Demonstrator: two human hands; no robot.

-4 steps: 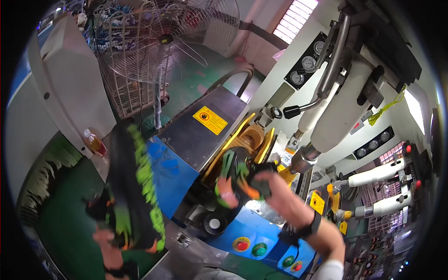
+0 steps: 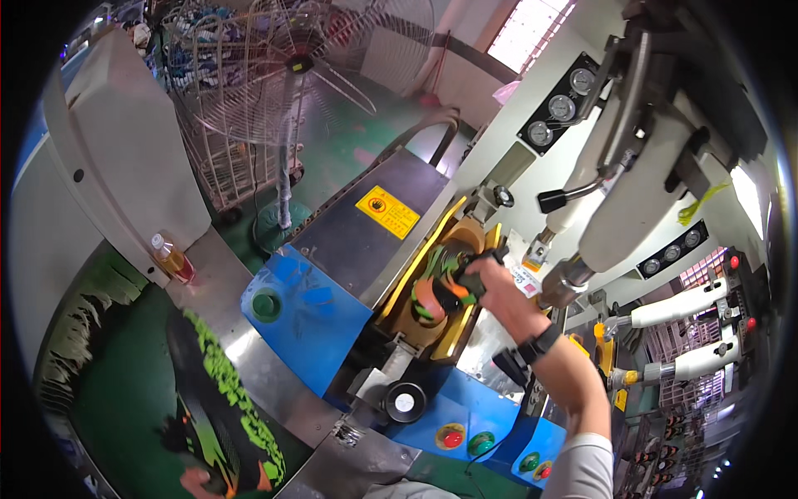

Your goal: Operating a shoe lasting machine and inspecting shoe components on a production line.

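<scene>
My left hand (image 2: 202,481) is at the lower left, fingers closed on a black shoe (image 2: 204,378) with bright green patches along its sole and green and orange on the upper. The shoe is tilted, its sole turned up toward the machine. Farther right, my right hand (image 2: 496,291) grips a second black, green and orange shoe (image 2: 440,279). That shoe is down in the tan cradle (image 2: 424,328) of a press, between two yellow side pads (image 2: 420,258). Black bands or straps are on the right hand and wrist. The right fingers partly hide the shoe.
White press arms (image 2: 628,212) with metal ends hang right of the cradle. A blue panel (image 2: 303,320) borders the cradle's left, and red and green buttons (image 2: 465,441) lie in front. A drink bottle (image 2: 173,258) stands at the left; a floor fan (image 2: 298,62) is behind.
The right hand's shoe has gone down into the cradle. My left hand and its shoe have moved lower, away from the blue panel. The whole view has shifted slightly.
</scene>
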